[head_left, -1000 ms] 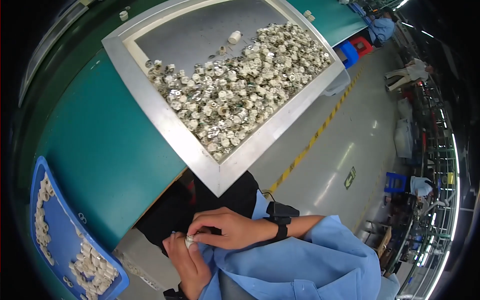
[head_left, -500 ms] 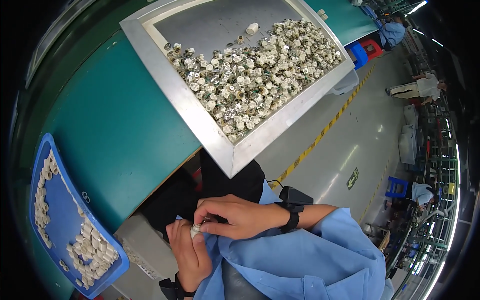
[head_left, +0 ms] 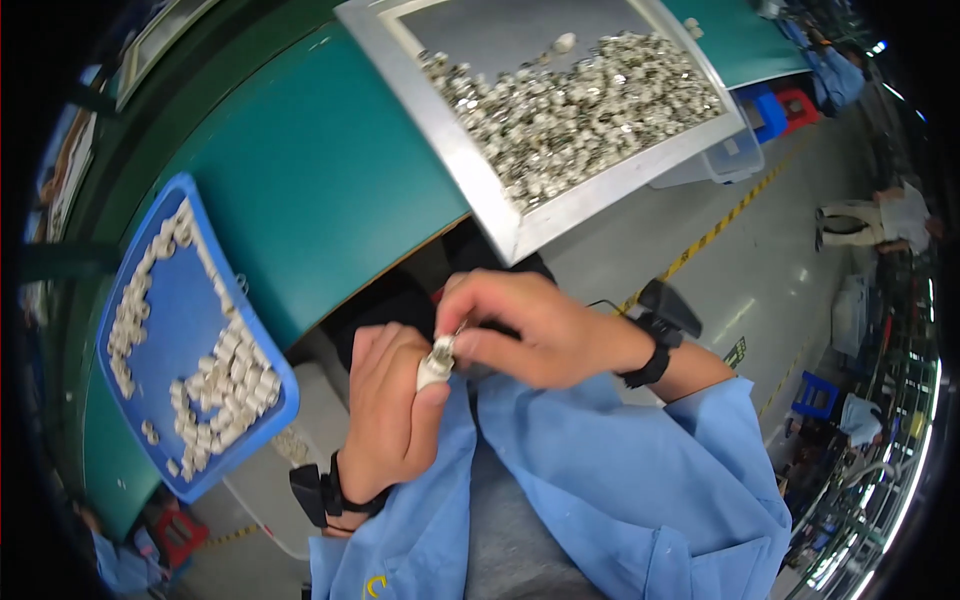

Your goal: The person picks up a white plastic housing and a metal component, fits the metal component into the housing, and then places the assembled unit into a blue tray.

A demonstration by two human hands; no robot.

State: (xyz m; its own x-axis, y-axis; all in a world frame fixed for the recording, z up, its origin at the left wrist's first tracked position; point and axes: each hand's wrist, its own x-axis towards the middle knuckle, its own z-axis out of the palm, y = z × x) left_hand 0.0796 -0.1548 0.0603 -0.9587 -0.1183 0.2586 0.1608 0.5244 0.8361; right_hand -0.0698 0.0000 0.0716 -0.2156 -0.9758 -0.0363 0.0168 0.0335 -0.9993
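Observation:
Close in front of my body, my left hand (head_left: 385, 405) is closed around a small white cylindrical piece (head_left: 432, 373), its open end pointing up between thumb and forefinger. My right hand (head_left: 545, 330) meets it from the right. Its thumb and forefinger pinch at the top of the piece, on a small part with a metallic glint (head_left: 443, 346). The fingertips and blur partly hide that part, so I cannot tell whether it sits inside the white piece or just touches it.
A blue tray (head_left: 288, 400) with many white cylindrical pieces stands at left on the green table (head_left: 300, 190). Ahead, a metal-framed tray (head_left: 620, 180) holds a heap of small white and metallic parts. A clear plastic bin (head_left: 715, 160) is beyond its right edge. Other people are farther off.
The view has shifted, so trays and hands appear in different places. My hands stay together, and the white piece's open end now shows more clearly between them.

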